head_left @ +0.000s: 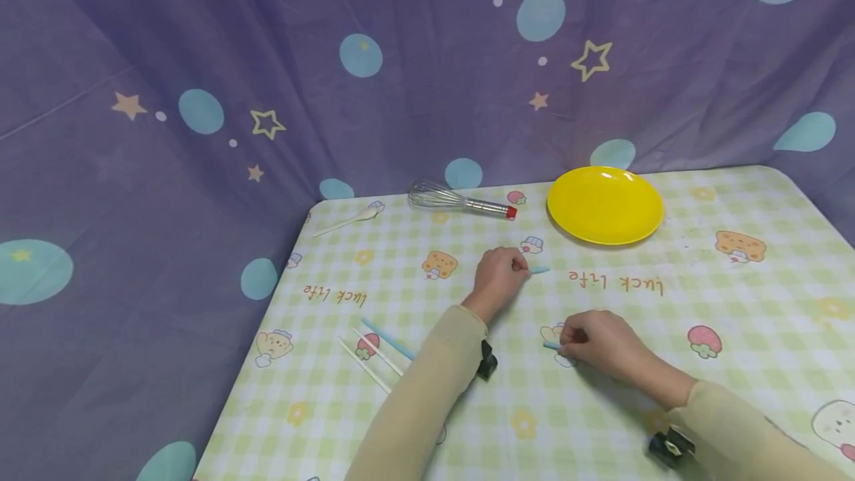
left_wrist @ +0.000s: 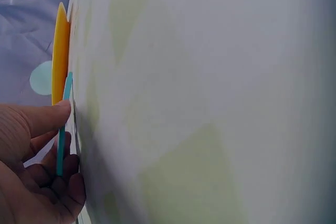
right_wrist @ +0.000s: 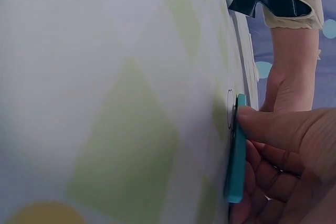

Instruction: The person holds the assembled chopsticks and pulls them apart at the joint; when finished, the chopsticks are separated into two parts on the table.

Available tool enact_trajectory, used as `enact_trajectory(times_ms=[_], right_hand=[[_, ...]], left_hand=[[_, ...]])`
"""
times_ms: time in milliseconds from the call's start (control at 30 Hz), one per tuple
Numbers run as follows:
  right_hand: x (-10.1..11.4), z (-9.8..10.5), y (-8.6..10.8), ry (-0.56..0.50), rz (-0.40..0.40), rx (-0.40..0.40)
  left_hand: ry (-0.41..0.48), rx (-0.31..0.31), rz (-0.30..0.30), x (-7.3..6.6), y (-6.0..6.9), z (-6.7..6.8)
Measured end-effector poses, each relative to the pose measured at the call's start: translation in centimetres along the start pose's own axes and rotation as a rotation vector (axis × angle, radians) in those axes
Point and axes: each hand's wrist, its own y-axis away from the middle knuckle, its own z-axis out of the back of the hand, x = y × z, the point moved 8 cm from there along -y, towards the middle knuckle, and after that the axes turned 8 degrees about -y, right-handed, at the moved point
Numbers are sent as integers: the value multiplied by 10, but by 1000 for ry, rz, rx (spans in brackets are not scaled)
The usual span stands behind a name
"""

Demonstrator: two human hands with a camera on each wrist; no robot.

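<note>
Each hand has its own narrow blue piece on or just above the tabletop (head_left: 768, 318), and neither piece is let go, so the handling of this pair looks, as a judgement, only partly done. The left hand (head_left: 497, 277) pinches a slim blue strip (head_left: 539, 270) in a narrow grip, thumb against fingers, with one end pointing toward the area below the yellow plate (head_left: 605, 206). The right hand (head_left: 604, 340), nearer the person, has a similar grip on a short blue bar (head_left: 551, 346), well apart from the first. Nothing lies on the plate. A long blue stick (head_left: 388, 339) and two white sticks (head_left: 364, 365) lie loose beside the left sleeve (head_left: 427, 392), held by neither hand; the whisk (head_left: 490, 206) and white spoon (head_left: 347, 223) lie along the far edge, also untouched. The head view alone gives this whole layout, but it hides much of both held pieces behind the fingers. The left wrist view shows more of the strip's length, the thumb across it and the plate edge-on beyond; the right wrist view shows the bar's blunt, squared end and a dark wrist mount (right_wrist: 273, 4) on the other arm. Whether either piece touches the cloth, I cannot tell.
</note>
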Motion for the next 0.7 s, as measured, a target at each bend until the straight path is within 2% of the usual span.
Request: enact_trajectory(times_ms=[200,400,700], right_hand=[[0,-2,-1,14,-2,11],[5,1,-3,30,-19,-7],[26,0,-15,-31,53,-11]], left_hand=[[-89,60,27,-2,1,-4],[-84,85,32,2,9,6],[-40,86,-37,30,35,32]])
